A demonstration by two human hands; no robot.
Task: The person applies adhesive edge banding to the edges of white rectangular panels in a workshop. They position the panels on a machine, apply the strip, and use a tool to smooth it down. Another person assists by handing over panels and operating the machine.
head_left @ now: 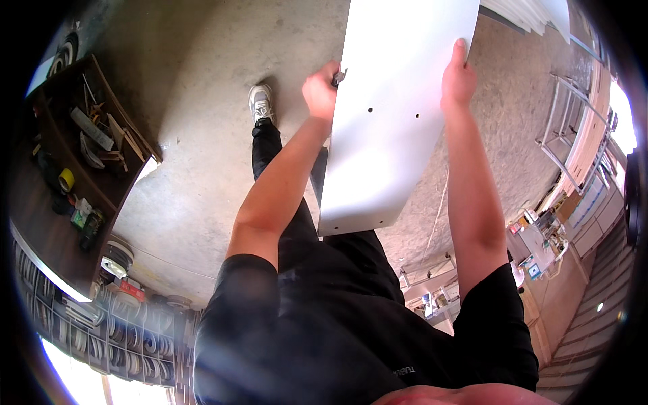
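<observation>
Your left hand (pixel 320 92) grips the left edge and your right hand (pixel 459 82) clasps the right edge of one white panel (pixel 388 155), with four dark holes (pixel 370 110) visible, held before you above the floor (pixel 185 202).

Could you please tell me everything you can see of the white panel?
The white panel is long, flat and smooth, with a slight sheen; its material is unclear. Two dark holes sit side by side on its face, and two smaller ones near its closer end. The far end runs out of the picture. It is held in front of the person, with the left hand at its left edge, beside a small dark part, and the right hand at its right edge.
</observation>
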